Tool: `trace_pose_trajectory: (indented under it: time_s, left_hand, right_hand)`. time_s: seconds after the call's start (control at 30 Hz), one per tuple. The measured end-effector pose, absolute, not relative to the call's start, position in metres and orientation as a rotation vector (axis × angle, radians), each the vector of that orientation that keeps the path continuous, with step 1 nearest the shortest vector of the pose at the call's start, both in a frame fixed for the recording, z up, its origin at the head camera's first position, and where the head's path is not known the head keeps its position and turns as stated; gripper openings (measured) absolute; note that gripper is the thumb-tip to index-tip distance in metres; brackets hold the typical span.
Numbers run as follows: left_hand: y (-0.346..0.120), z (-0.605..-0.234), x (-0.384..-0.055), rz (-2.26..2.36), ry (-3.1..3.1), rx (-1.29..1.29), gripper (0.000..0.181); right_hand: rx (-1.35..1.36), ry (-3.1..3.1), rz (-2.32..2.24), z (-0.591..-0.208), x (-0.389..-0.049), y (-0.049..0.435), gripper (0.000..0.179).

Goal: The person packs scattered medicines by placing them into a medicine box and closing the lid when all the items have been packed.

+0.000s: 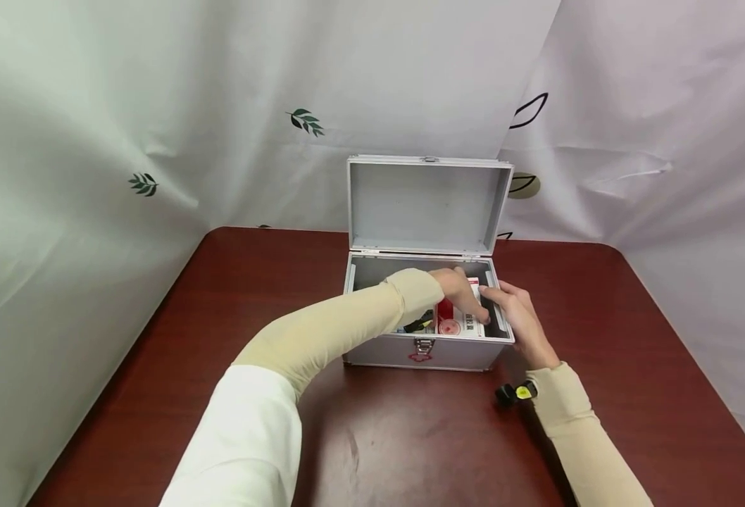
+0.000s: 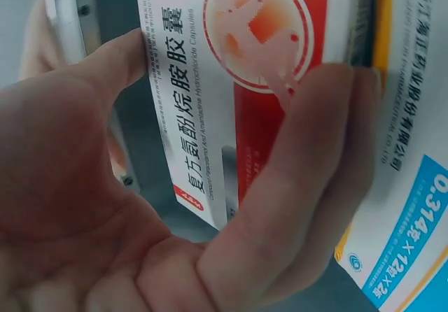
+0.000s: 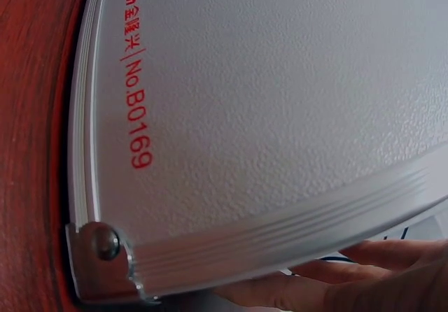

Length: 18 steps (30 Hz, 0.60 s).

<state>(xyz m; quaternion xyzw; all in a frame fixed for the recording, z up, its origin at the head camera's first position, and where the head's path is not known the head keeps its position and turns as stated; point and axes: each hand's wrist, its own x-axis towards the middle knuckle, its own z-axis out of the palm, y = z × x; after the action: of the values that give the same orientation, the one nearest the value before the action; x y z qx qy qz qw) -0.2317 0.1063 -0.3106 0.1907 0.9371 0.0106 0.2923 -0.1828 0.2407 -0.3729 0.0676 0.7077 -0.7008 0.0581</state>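
Note:
An aluminium case (image 1: 379,352) stands on the table with its lid (image 1: 423,204) raised. Reaching down into its right end, my left hand (image 1: 460,290) pinches a red and white capsule box (image 1: 470,327) between thumb and fingers. In the left wrist view the thumb lies on one edge of that box, the fingertips over the opposite one. Beside it is a white, blue and yellow medicine box (image 2: 409,116). My right hand (image 1: 523,320) grips the case's right wall at the rim, and its fingers (image 3: 350,277) show past the case's edge in the right wrist view.
Black and yellow items (image 1: 420,322) lie inside the case, left of the capsule box, partly covered by the left sleeve. A metal latch (image 1: 424,345) is on the front wall. The reddish-brown table (image 1: 220,422) meets a white patterned curtain (image 1: 252,84) behind.

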Motion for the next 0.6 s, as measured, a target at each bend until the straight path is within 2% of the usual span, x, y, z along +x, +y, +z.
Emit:
trace_pose_trajectory:
  time_s: [0.23,0.37,0.5,0.6]
  left_hand:
    - [0.103,-0.312,-0.229,-0.077,2.522,0.579,0.082]
    - [0.098,-0.311,-0.234,-0.141,2.509,0.683,0.068]
    - [0.090,-0.307,-0.241,-0.096,2.530,0.637,0.054]
    - [0.080,-0.305,-0.244,-0.116,2.544,0.596,0.050]
  right_hand:
    - [0.201,2.165,-2.093,-0.372,-0.184,0.241,0.047]
    - [0.226,2.147,-2.086,-0.373,-0.184,0.242,0.048]
    - [0.256,2.138,-2.083,-0.372,-0.185,0.241,0.050]
    - [0.281,2.148,-2.067,-0.371,-0.184,0.239,0.051]
